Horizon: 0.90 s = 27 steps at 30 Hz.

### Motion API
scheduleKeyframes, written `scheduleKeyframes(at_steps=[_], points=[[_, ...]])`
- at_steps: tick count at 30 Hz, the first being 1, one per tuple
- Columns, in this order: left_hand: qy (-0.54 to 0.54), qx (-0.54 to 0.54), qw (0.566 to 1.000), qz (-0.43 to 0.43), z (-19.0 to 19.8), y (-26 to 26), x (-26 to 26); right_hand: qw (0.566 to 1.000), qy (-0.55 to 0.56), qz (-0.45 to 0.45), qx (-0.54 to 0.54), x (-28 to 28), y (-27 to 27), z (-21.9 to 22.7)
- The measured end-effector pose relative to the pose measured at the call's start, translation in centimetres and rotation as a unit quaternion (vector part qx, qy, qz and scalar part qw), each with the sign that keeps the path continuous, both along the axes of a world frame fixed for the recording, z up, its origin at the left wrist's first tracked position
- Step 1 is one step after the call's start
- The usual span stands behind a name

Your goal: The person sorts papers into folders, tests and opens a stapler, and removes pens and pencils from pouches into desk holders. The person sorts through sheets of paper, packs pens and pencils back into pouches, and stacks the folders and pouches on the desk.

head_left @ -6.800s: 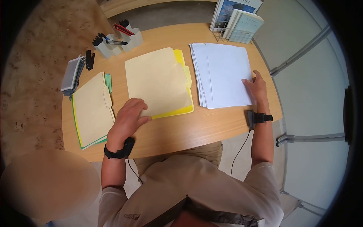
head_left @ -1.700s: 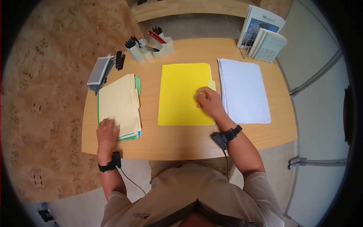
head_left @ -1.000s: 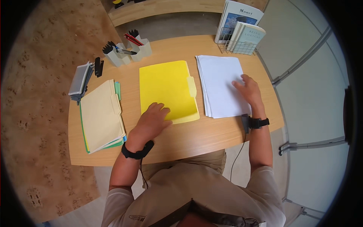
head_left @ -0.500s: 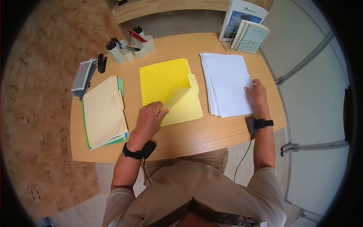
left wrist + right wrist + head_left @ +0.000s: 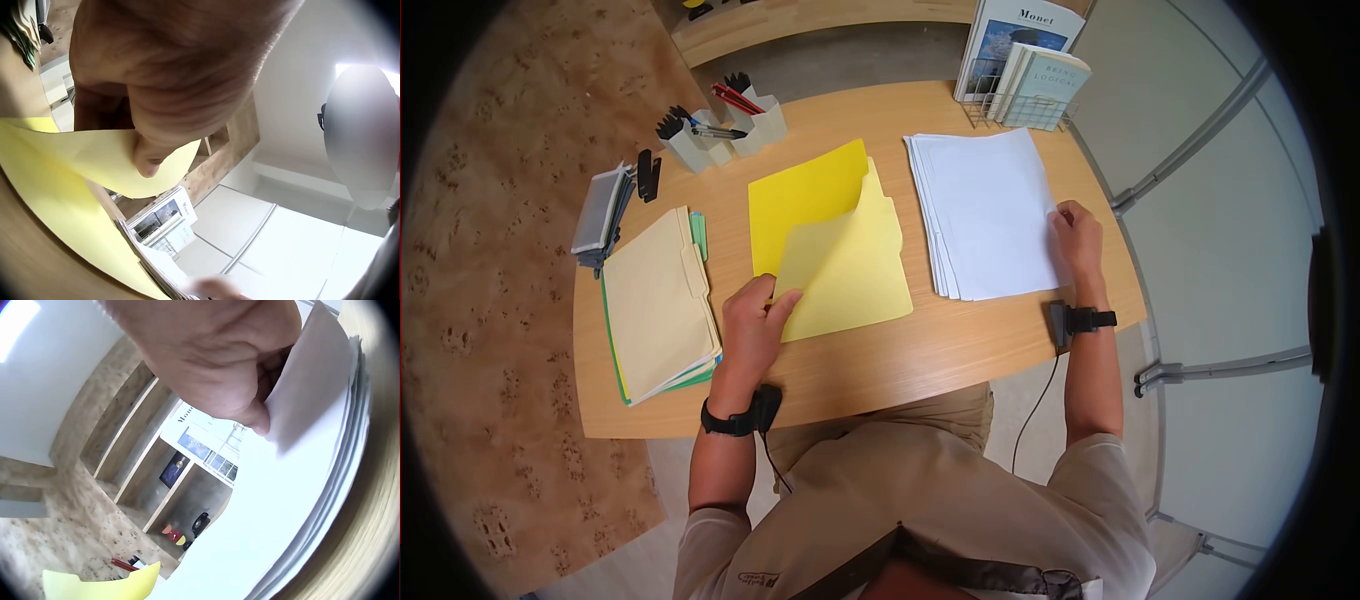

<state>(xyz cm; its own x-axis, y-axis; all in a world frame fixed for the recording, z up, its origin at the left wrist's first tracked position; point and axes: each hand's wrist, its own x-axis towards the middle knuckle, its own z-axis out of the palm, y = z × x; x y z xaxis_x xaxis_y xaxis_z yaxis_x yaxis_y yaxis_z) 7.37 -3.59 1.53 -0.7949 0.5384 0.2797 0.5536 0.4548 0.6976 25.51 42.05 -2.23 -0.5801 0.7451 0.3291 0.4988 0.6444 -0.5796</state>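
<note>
My left hand [image 5: 752, 322] pinches the lower right corner of the front cover of a yellow file folder [image 5: 855, 275] in the middle of the desk. That cover curls up and over to the left, baring the paler inside; in the left wrist view the thumb presses on the raised flap [image 5: 94, 150]. At the right lies a stack of white paper [image 5: 980, 215]. My right hand [image 5: 1080, 240] pinches the top of this stack at its right edge, and in the right wrist view a sheet [image 5: 315, 369] bends up between thumb and fingers.
Manila folders [image 5: 655, 310] with green and yellow ones beneath lie at the desk's left. Behind them stand a clear-topped tray [image 5: 600, 210], a black stapler [image 5: 648, 176] and pen holders [image 5: 757, 126]. A wire rack [image 5: 1020, 110] of books stands at the back right.
The manila folder that lay on the yellow one is gone from there. My left hand has taken the yellow cover and peeled it back leftward; my right hand has moved from the yellow folder to the paper.
</note>
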Motion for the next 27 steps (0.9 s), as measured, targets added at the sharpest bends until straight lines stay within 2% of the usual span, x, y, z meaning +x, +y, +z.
scheduleKeyframes(at_steps=[1, 5, 7, 8, 10, 11, 13, 17, 19, 27], points=[[-0.003, 0.029, 1.0, 0.001, 0.2, 0.0, 0.1, 1.0, 0.026, 0.008, 0.001, 0.1, 0.0, 0.2], [-0.022, 0.016, 0.999, 0.025, 0.2, -0.9, 0.0, 0.998, 0.036, -0.021, -0.043, 0.7, 0.7, 0.6], [-0.083, 0.056, 0.992, 0.075, 0.0, -1.5, 0.1, 0.96, 0.173, 0.035, -0.216, 0.9, 1.6, 0.3], [-0.082, 0.055, 0.992, 0.078, -0.3, -1.6, 0.2, 0.94, 0.212, 0.057, -0.261, 1.0, 1.2, 0.7], [-0.078, 0.227, 0.967, 0.081, -0.9, -1.7, 0.2, 0.922, 0.229, 0.078, -0.302, 0.6, 0.2, 1.5], [-0.076, 0.226, 0.967, 0.084, -0.8, -2.1, 0.3, 0.903, 0.244, 0.094, -0.341, 0.3, -0.6, 2.1], [-0.112, 0.247, 0.958, 0.092, -0.7, -3.0, 0.4, 0.901, 0.239, 0.102, -0.348, -1.0, -2.8, 2.9], [-0.105, 0.281, 0.947, 0.116, -1.4, -3.7, 0.6, 0.894, 0.215, 0.165, -0.356, -4.6, -7.9, 3.3], [-0.077, 0.289, 0.945, 0.134, -1.5, -3.8, 0.8, 0.91, 0.181, 0.182, -0.324, -6.7, -10.7, 3.2], [-0.078, 0.324, 0.934, 0.131, -1.4, -4.4, 1.1, 0.922, 0.112, 0.196, -0.314, -12.0, -18.7, 0.1]])
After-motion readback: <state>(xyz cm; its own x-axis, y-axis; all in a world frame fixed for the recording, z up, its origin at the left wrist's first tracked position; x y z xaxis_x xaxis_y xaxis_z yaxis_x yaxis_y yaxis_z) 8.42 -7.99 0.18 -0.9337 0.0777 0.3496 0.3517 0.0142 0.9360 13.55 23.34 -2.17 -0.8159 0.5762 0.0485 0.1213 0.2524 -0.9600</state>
